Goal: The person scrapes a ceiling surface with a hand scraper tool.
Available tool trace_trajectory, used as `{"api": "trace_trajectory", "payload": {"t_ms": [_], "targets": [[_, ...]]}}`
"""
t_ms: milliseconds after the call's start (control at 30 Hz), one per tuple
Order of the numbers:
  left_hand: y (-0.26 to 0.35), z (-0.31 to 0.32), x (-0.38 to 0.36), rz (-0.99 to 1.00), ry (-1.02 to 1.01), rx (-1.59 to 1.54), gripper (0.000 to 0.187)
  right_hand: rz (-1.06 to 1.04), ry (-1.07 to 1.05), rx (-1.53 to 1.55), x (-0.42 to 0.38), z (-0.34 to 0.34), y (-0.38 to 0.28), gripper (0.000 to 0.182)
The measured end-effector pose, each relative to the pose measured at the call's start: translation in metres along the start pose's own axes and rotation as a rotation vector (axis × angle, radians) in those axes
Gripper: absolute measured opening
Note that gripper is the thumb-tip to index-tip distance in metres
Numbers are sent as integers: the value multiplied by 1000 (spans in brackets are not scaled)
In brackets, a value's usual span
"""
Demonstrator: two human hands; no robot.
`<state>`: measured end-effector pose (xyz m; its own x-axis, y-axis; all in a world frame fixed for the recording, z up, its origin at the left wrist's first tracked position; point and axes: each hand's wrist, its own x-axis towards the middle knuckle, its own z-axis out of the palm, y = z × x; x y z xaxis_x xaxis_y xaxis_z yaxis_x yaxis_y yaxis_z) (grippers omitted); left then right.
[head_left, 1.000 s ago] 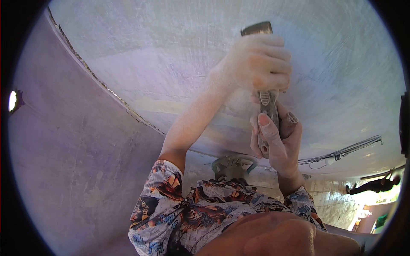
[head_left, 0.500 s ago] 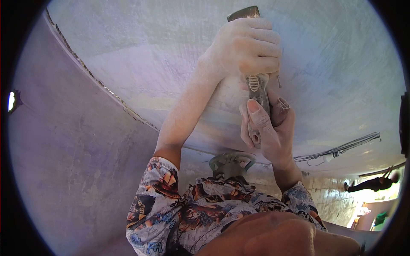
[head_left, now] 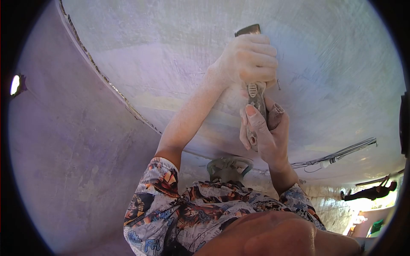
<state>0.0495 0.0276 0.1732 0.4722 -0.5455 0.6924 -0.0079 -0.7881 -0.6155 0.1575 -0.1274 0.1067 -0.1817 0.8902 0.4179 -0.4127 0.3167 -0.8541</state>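
My left hand [head_left: 250,59], coated in white dust, is closed round the upper part of a dusty hand tool [head_left: 256,100]. The tool has a grey handle with a ribbed oval patch and a hole in its lower end. Beyond my left knuckles sticks out a dark, flat-ended piece [head_left: 247,30]. Lower on the same handle my right hand [head_left: 271,141] is closed, its thumb along the top. Within my right grip, beside the handle, sits a short brownish tube-like piece [head_left: 276,112]. Behind both hands spreads a pale plastered surface [head_left: 333,85]; the tool's working edge is hidden.
A rough dark seam [head_left: 100,72] separates the plaster from a purplish surface [head_left: 85,149] on the left. A cable bundle [head_left: 341,152] with a white fitting hangs at right. Farther off, another person [head_left: 371,192] in dark clothes has raised arms near a bright opening. A light [head_left: 15,84] shows far left.
Both hands and the tool appear slightly lower in the picture, and the seam has shifted right and down. Both grips look the same.
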Motion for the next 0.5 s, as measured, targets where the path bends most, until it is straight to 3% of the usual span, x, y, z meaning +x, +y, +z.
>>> {"api": "trace_trajectory", "payload": {"t_ms": [133,233,300,500], "targets": [[9,7,-1,-61,11,-40,24,10,-3,-32,-3,-9,4,39],[1,10,2,7,118,-51,33,58,-14,-5,1,-10,-2,27],[-4,-1,2,-33,-7,7,24,-2,-15,10,6,-1,-10,26],[0,5,-3,-31,-22,-2,23,-9,29,-67,2,-7,0,36]]}}
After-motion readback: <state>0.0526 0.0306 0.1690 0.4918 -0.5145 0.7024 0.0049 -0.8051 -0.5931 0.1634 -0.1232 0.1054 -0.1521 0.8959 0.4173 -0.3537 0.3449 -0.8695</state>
